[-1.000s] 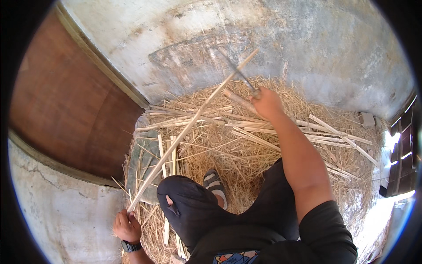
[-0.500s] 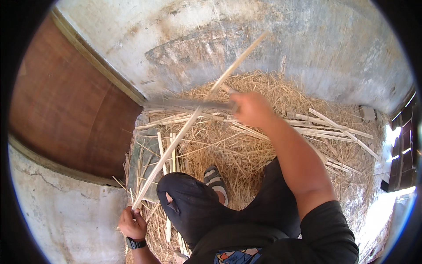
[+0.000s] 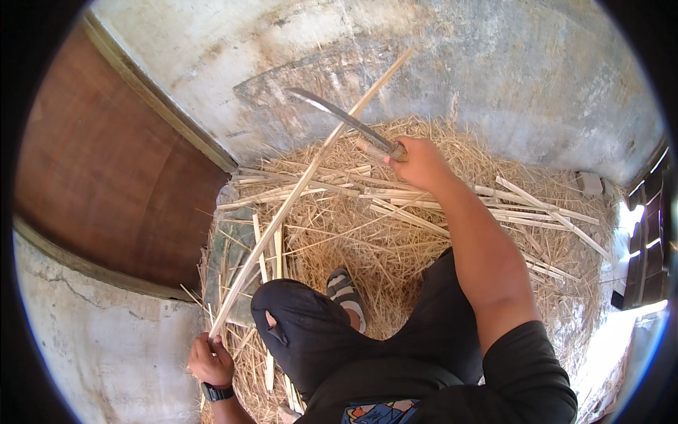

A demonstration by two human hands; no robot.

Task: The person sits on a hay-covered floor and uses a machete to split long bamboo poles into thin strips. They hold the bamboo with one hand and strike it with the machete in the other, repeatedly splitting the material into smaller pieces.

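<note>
Left hand: we have it low at the left, beside the pale wall, with a black watch on the wrist.
Left grip: closed, our thumb and fingers pinched around the lower end of 1 bamboo strip.
Bamboo strip: it slants up and away from our left hand, past our left knee, its far end raised in front of the wall.
Right hand: we hold it out over the straw, beyond our knees.
Right grip: wrapped in a fist around the handle of 1 machete, with no gap that we can see.
Machete: its curved blade points up and left and crosses the upper part of the strip; we cannot tell whether the 2 touch.
Loose strips: several lie across the straw in front of us, some side by side, some crossed; at least 2 more lie near our left knee.
Round stick: it lies behind our right hand, partly hidden.
Foot: 1 of ours, in grey-and-white footwear, rests on the straw.
Trousers: dark, torn at our left knee.
Brown panel: it stands to our left in a wooden frame.
</note>
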